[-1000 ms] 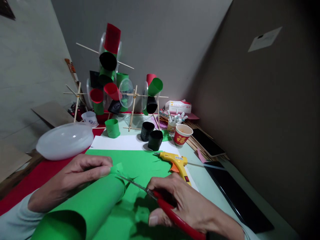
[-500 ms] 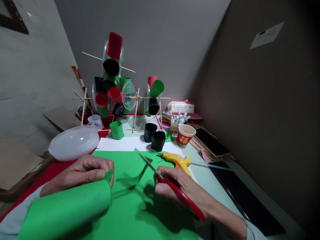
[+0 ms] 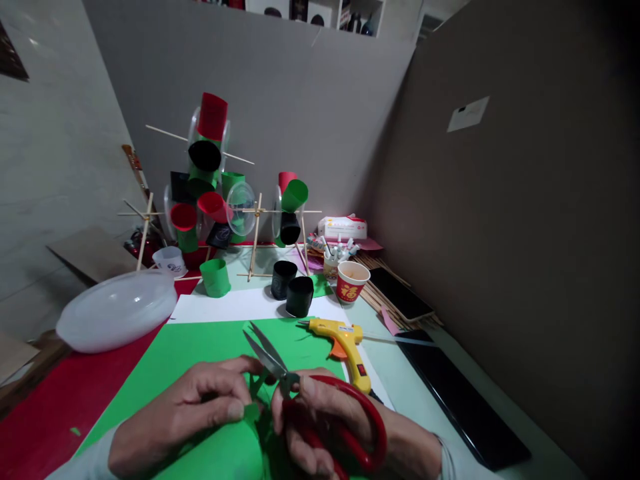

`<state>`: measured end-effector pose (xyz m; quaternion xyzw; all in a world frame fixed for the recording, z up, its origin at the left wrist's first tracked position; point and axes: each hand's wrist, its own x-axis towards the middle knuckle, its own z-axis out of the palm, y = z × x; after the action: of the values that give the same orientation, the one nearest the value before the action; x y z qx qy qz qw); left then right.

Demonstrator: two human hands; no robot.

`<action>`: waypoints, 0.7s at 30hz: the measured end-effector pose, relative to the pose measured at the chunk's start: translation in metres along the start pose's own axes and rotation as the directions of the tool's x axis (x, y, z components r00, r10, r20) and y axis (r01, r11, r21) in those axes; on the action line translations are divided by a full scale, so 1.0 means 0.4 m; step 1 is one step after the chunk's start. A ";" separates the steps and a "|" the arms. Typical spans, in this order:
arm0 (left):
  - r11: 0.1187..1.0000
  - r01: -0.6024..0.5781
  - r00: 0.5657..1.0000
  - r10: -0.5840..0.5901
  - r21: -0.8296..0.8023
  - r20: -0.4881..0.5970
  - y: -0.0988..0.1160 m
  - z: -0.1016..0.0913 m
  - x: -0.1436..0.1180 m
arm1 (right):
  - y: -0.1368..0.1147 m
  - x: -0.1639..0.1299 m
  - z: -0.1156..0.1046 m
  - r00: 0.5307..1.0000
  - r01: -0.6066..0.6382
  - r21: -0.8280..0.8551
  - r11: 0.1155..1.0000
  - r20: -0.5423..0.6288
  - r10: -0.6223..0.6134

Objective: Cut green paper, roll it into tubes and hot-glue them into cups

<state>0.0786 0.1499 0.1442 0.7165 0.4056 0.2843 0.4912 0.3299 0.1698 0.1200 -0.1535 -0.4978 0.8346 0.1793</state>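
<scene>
A clear plastic dome lid [image 3: 114,308] lies at the left on a red sheet [image 3: 55,407], beside a white sheet [image 3: 225,308] and the green paper [image 3: 200,347] that covers the near table. The left hand [image 3: 193,413], which a second ago held down a rolled green tube at its end, now pinches a small green paper scrap [image 3: 251,410] between thumb and forefinger, the roll no longer in view. The right hand [image 3: 340,430] has drawn in beside it, fingers closed through the red handles of the scissors [image 3: 295,390], whose blades now stand parted and point up and away, clear of the paper, where earlier they lay at the roll's edge; the cut appears finished and the offcut freed. Just right, a yellow glue gun [image 3: 343,343] rests on the green paper's edge, with black paper cups [image 3: 294,288] and a red printed cup [image 3: 351,281] behind.
</scene>
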 end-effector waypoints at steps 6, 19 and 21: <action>0.980 0.057 0.982 -0.020 0.192 -0.190 0.012 -0.023 0.000 | -0.015 -0.005 -0.016 0.987 -0.077 -0.014 0.997 0.138 0.078; 0.986 0.039 0.999 -0.034 0.163 -0.033 0.078 -0.113 -0.058 | -0.017 -0.026 -0.002 0.996 0.066 0.126 0.990 -0.061 -0.059; 0.987 0.026 0.990 -0.003 0.160 -0.143 0.090 -0.074 -0.095 | -0.021 -0.023 0.002 0.995 0.077 0.112 0.991 -0.079 -0.068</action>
<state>0.0462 0.1242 0.1880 0.7288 0.4668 0.2972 0.4033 0.3392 0.1687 0.1283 -0.1560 -0.4470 0.8484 0.2366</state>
